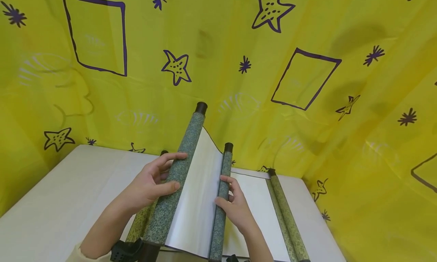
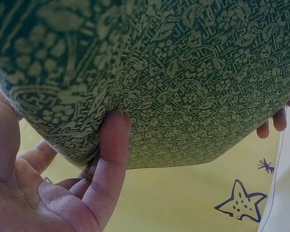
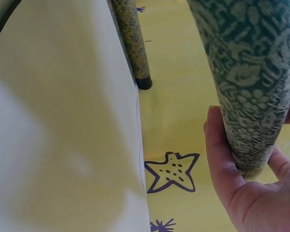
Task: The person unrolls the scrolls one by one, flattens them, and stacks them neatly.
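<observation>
A blue-green scroll [image 1: 187,144] with a floral pattern is held up in both hands, tilted and partly unrolled. White paper [image 1: 196,190] stretches between its two rolls. My left hand [image 1: 148,184] grips the thicker roll, thumb on the near face and fingers round the far side. On the right, my right hand [image 1: 235,207] holds the thinner roll [image 1: 227,163] between thumb and fingers. Both rolls end in dark knobs. The left wrist view shows the patterned backing [image 2: 183,92] up close; in the right wrist view the roll [image 3: 251,77] rests in the curled fingers.
Beneath lies a second scroll, spread on the white table [image 1: 44,201], with a white sheet [image 1: 252,193] between yellow-green rolls [image 1: 286,212]. A yellow cloth [image 1: 211,38] with stars and frames hangs behind the table. A dark strap device [image 1: 127,250] sits at the left wrist.
</observation>
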`<state>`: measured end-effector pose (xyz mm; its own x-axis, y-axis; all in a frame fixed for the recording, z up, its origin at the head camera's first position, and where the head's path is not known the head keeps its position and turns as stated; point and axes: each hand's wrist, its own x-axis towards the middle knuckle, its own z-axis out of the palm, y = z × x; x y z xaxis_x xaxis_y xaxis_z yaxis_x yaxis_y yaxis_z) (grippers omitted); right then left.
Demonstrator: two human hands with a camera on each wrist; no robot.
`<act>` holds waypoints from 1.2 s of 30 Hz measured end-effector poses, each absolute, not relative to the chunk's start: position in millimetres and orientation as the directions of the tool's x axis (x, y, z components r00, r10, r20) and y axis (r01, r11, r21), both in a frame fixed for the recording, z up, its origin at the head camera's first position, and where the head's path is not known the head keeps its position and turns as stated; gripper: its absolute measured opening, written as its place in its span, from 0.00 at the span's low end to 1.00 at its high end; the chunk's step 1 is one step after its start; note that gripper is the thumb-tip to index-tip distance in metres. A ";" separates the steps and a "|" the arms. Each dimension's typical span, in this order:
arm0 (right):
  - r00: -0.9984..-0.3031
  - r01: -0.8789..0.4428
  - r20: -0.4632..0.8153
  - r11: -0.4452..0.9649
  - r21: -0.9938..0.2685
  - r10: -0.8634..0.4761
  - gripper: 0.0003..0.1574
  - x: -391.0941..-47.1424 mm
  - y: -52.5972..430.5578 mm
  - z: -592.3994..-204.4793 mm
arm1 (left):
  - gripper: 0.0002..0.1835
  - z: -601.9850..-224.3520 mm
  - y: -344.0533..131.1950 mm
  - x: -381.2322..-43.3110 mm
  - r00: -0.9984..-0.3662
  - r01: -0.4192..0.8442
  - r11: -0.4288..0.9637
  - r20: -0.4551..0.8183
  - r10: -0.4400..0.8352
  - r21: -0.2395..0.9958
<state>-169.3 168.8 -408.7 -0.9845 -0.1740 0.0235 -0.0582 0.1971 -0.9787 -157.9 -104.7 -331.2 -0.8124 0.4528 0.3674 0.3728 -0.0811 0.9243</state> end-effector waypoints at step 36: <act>-0.985 -0.041 0.000 0.239 -0.970 -0.170 0.37 -157.3 164.5 -384.3 | 0.32 -325.4 -107.9 -154.8 -0.799 0.413 -0.079 0.402 0.447 0.907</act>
